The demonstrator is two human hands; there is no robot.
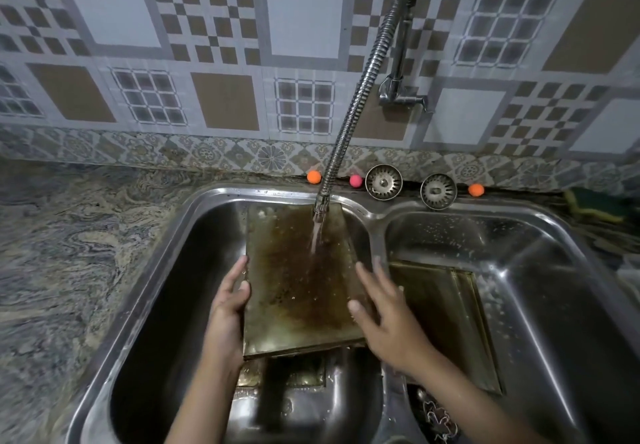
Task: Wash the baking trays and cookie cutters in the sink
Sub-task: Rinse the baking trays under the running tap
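We see the left hand (227,301) with its grip curled round the left edge of a stained baking tray (298,281), held tilted over the left basin of the sink (194,208) under running water from the faucet (349,111). The right hand (391,319) lies spread, fingers straight, on the tray's right edge, and a second tray (446,319) leans in the right basin.

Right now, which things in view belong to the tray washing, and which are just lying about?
In the job: baking tray under the running faucet, gripped by the left hand, right hand open against it; second tray in the right basin.

Lying about: two sink strainers, three small balls, sponge.
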